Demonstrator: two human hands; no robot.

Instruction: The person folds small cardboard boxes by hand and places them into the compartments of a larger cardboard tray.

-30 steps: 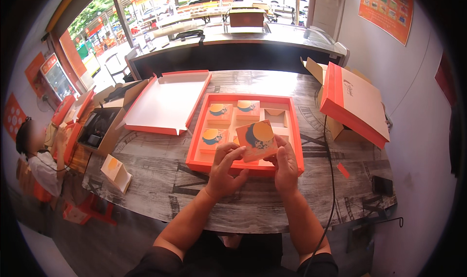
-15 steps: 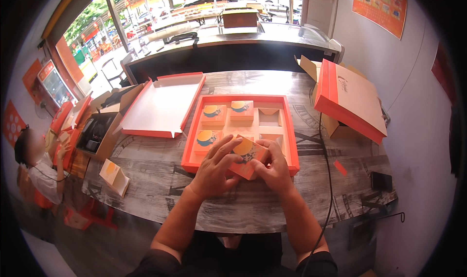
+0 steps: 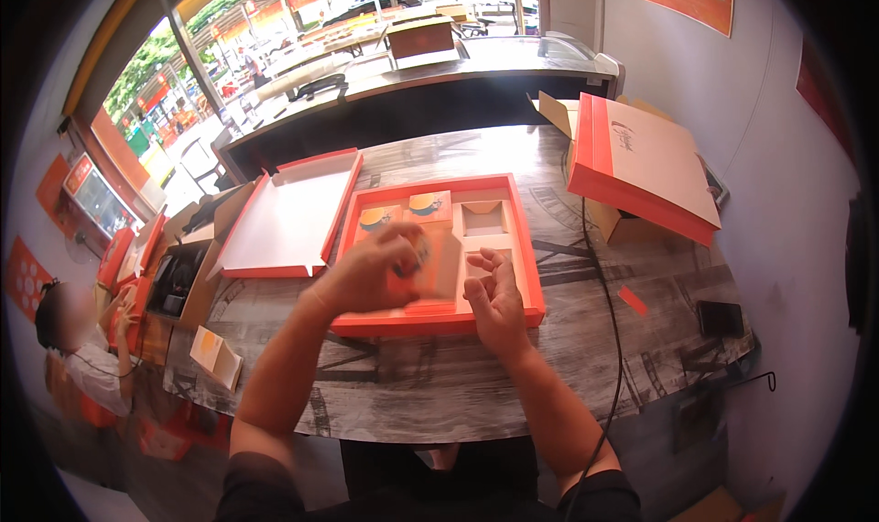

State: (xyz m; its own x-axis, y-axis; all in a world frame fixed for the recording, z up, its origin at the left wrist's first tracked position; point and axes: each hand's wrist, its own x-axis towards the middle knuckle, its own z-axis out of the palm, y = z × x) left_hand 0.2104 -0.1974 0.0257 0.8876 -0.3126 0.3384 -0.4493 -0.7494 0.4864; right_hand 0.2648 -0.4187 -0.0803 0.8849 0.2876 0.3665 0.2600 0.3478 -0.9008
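My left hand (image 3: 371, 270) is blurred by motion, its fingers closed on a small orange box (image 3: 446, 264) with a printed pattern. That box is tilted above the front of a shallow orange gift box (image 3: 535, 288). Beside it my right hand (image 3: 497, 302) holds nothing, fingers apart, over the gift box's front right compartment. In the back row sit a small patterned box (image 3: 375, 217) at the left and another small box (image 3: 430, 205) in the middle; the back right compartment (image 3: 482, 218) holds none. My left hand hides the front left compartment.
Left lies an upturned white-lined lid (image 3: 295, 212), with a small beige carton (image 3: 216, 357) nearer me. A large orange-edged box (image 3: 645, 169) leans on a cardboard carton at right. A black cable (image 3: 602, 311), orange slip (image 3: 633, 299) and black flat object (image 3: 720, 319) lie right. A person (image 3: 87, 353) sits far left.
Both hands held the small box between them; now my right hand has let go and its fingers are spread. My left hand has moved left with the box. The whole view has shifted slightly.
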